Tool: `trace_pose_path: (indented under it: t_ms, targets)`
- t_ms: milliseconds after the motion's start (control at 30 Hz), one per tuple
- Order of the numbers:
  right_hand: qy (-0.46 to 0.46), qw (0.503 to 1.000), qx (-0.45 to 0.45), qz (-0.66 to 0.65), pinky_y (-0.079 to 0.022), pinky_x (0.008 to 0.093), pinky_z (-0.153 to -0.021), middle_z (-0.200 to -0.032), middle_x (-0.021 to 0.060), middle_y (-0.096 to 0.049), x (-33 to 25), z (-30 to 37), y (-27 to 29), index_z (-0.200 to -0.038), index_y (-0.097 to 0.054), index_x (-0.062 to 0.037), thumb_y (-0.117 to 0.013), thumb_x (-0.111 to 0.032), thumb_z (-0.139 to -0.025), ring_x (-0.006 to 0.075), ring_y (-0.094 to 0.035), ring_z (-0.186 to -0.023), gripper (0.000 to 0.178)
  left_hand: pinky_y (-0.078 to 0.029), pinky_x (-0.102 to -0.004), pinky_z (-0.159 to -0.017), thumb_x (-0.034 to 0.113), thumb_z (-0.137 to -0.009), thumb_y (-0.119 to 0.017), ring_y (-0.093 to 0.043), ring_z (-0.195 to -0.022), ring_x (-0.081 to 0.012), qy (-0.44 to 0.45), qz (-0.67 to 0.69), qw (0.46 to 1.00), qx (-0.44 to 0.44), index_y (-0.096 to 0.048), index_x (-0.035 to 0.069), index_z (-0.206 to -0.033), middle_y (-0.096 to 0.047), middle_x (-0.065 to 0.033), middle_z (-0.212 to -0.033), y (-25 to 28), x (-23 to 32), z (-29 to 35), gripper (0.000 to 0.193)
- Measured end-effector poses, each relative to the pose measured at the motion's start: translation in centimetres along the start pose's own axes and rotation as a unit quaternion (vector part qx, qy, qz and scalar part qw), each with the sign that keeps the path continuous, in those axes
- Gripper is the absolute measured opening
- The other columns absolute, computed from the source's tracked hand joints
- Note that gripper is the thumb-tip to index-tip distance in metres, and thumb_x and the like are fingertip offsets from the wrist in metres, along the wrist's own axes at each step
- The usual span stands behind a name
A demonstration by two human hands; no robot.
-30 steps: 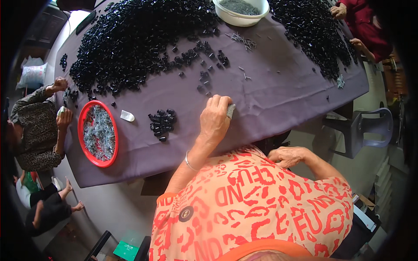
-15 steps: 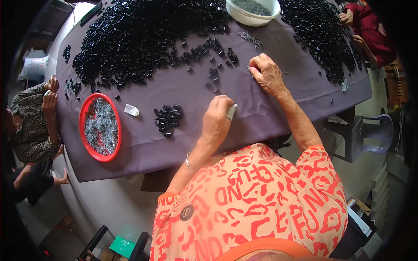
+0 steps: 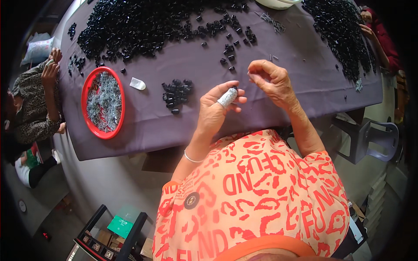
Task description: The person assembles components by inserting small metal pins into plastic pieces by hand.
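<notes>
My left grip (image 3: pixel 212 108) pinches a small black piece (image 3: pixel 235 88) over the table (image 3: pixel 148 117).
It sits at the tip of the wrapped thumb (image 3: pixel 227 98); near it, my right grip (image 3: pixel 276 85) has its fingertips (image 3: pixel 255 66) close together, whether around anything I can't tell. Leftward I see a black cluster (image 3: pixel 176 92), then a red basket (image 3: pixel 122 104) of grey bits (image 3: pixel 104 104).

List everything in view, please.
tablecloth: one, purple, centre
heaps of parts: two, black, far side
basket: one, red, table's left
bits: many, grey, inside basket
parts cluster: one, black, near centre
finger cover: one, white, beside basket
bowl: one, white, top edge
pins: several, grey, below bowl
chair: one, grey, right
box: one, green, lower left
people: several, mixed clothing, both sides
dark piece: one, black, left thumbtip
shirt: one, orange, bottom
bracelet: one, white, left wrist
left hand: one, wrapped thumb, centre
right hand: one, bare, beside left
</notes>
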State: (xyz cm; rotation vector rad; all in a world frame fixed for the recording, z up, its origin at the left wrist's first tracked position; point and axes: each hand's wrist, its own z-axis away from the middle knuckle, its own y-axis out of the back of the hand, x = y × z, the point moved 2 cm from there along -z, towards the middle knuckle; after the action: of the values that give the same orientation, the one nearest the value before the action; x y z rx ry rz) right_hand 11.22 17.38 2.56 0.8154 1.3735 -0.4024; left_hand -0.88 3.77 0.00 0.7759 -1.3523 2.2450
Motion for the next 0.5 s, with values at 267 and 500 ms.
trace_pose_path:
  t_ms: [267, 500]
  targets:
    - [0.08, 0.993, -0.01, 0.088, -0.045, 0.0246, -0.063, -0.083, 0.0039, -0.057, 1.1, 1.7, -1.3, -0.091, -0.061, -0.0012, -0.061, 0.007, -0.08, 0.0105, -0.056, -0.074, 0.014, -0.05, -0.0208, -0.063, 0.003, -0.086, -0.061, -0.063, -0.077, -0.0111, -0.203, -0.351, 0.911, 0.073, -0.063, -0.001, -0.103, -0.066, -0.0058, -0.088, 1.2, -0.4, 0.6, 0.018]
    - [0.086, 0.994, 0.012, 0.062, -0.047, 0.0233, -0.065, -0.085, 0.0029, -0.058, 1.1, 2.6, -2.1, -0.091, -0.06, 0.0, -0.061, 0.007, -0.081, 0.0091, -0.056, -0.075, 0.012, -0.047, -0.0188, -0.057, 0.001, -0.083, -0.062, -0.061, -0.072, -0.0095, -0.034, -0.182, 0.98, 0.078, -0.065, -0.001, -0.098, -0.064, -0.0041, -0.081, 1.0, 0.6, 0.9, 0.015]
